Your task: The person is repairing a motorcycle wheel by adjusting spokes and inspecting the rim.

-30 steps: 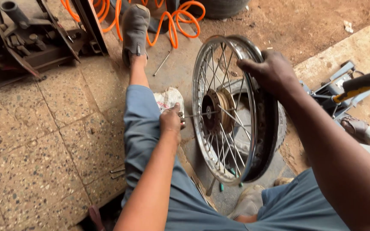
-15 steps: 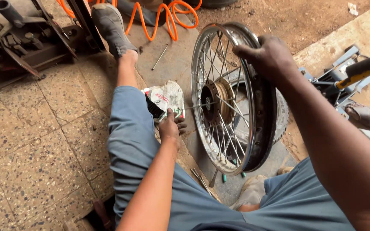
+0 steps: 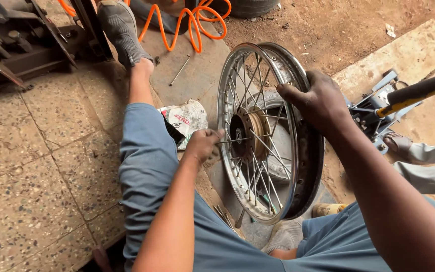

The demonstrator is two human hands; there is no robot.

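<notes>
A chrome spoked wheel rim (image 3: pixel 298 166) stands upright on the floor between my legs, with a brown hub (image 3: pixel 247 133) in its middle. My right hand (image 3: pixel 315 100) grips the top of the rim. My left hand (image 3: pixel 203 144) is closed on the end of a thin metal spoke (image 3: pixel 230 141) that points into the hub. Loose spokes (image 3: pixel 225 216) lie on the floor by the wheel's lower edge.
A crumpled paper packet (image 3: pixel 187 118) lies beside my left knee. An orange coiled hose (image 3: pixel 192 20) and a loose rod (image 3: pixel 179 70) lie farther off. Dark metal machinery (image 3: pixel 21 45) stands at upper left. A blue jack with a black-and-yellow handle (image 3: pixel 419 93) and another person's foot (image 3: pixel 399 143) are at right.
The view has shifted and the wheel sits more central. My left hand has moved from my knee toward the hub with the spoke. My right hand stays on the rim's top.
</notes>
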